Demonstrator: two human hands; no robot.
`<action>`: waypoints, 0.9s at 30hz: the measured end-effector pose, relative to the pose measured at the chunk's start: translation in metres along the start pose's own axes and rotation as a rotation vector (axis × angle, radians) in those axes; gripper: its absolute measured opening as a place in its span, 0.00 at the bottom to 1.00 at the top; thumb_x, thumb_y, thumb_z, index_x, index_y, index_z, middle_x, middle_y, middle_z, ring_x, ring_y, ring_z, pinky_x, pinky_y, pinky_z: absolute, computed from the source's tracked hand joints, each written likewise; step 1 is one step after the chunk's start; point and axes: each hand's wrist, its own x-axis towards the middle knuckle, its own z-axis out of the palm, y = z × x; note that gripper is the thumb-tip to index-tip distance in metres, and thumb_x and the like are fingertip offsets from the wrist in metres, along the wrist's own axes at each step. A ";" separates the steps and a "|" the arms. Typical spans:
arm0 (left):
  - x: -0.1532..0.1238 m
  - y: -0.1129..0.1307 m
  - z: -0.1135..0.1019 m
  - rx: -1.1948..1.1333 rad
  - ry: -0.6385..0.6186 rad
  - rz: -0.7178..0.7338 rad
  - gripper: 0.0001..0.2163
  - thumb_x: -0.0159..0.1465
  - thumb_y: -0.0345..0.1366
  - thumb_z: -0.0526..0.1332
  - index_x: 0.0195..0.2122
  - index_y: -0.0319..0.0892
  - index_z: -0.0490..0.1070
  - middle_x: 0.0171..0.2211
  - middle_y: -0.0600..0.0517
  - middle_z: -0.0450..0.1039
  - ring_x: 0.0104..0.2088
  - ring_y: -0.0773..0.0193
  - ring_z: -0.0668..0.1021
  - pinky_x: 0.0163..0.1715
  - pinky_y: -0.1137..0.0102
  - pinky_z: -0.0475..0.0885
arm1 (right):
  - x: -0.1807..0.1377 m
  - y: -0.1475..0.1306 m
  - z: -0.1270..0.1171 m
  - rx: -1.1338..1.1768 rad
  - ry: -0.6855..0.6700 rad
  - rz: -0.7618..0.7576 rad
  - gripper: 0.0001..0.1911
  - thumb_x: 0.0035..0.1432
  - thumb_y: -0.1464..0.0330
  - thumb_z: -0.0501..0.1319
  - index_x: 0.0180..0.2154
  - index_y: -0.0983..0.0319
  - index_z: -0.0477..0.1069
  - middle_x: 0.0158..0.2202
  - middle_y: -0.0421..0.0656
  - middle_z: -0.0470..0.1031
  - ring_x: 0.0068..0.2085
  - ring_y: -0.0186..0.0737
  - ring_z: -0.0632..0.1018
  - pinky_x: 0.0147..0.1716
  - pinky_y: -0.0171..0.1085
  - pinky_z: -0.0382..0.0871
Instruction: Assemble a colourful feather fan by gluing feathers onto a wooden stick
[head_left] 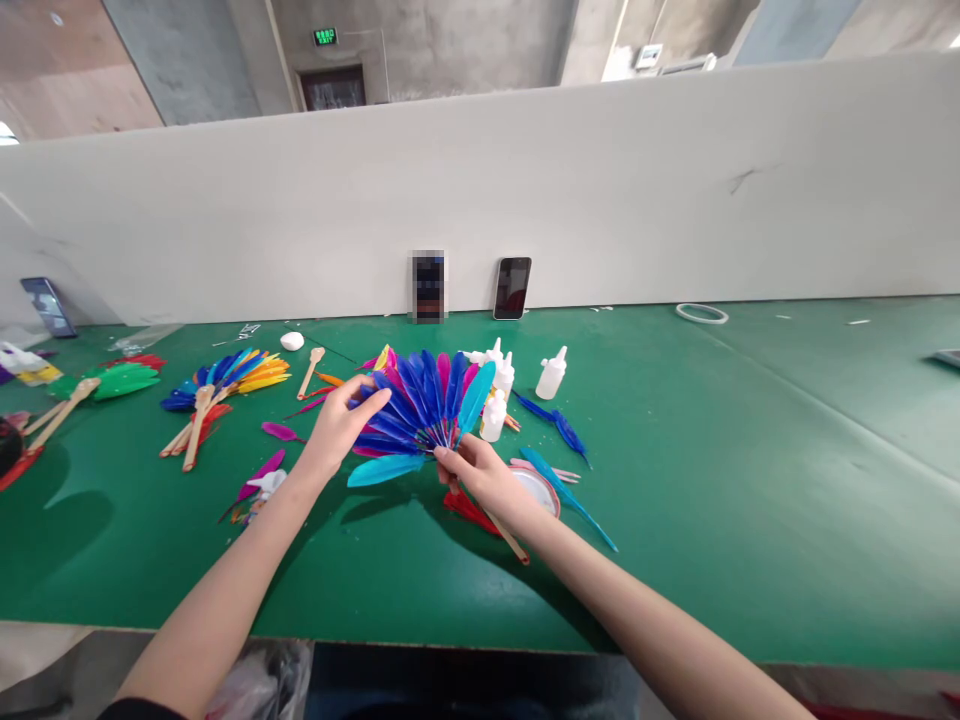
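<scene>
A feather fan (424, 395), mostly deep blue with magenta behind and turquoise feathers at both ends, is held up over the table. My right hand (480, 468) is closed round its base, where the quills meet. A wooden handle (514, 542) and a red tassel (469, 508) hang below that hand. At the fan's upper left edge, my left hand (345, 418) pinches the blue feathers between thumb and fingers. Just behind the fan stand white squeeze bottles (493, 415). Loose turquoise (570, 500) and blue feathers (559, 422) lie to the right.
Two feather fans (225, 385) (112, 382) lie on the green table (750, 480) to the left. Another bottle (552, 374) stands behind right. Two phones (513, 288) (429, 288) lean on the white partition (600, 190). A lid (538, 490) and a white ring (701, 314) lie rightward.
</scene>
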 end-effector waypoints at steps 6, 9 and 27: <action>-0.005 0.004 0.006 -0.196 -0.088 -0.078 0.10 0.49 0.41 0.62 0.30 0.41 0.70 0.27 0.53 0.74 0.29 0.63 0.75 0.30 0.71 0.69 | 0.001 -0.001 0.000 0.005 0.020 0.013 0.17 0.47 0.55 0.55 0.20 0.59 0.55 0.17 0.35 0.64 0.18 0.30 0.64 0.20 0.33 0.57; -0.006 0.004 0.007 -0.245 -0.118 -0.110 0.11 0.50 0.40 0.62 0.33 0.41 0.71 0.31 0.52 0.75 0.33 0.62 0.76 0.35 0.70 0.70 | 0.002 0.000 0.000 -0.023 0.017 0.003 0.17 0.48 0.55 0.54 0.19 0.60 0.56 0.16 0.36 0.63 0.18 0.30 0.64 0.20 0.34 0.58; -0.008 0.003 0.012 -0.328 -0.142 -0.188 0.13 0.47 0.40 0.65 0.32 0.39 0.72 0.30 0.51 0.78 0.33 0.60 0.78 0.37 0.67 0.72 | 0.000 -0.002 0.000 -0.035 0.020 -0.007 0.18 0.48 0.55 0.55 0.19 0.61 0.57 0.16 0.36 0.64 0.18 0.29 0.65 0.20 0.32 0.58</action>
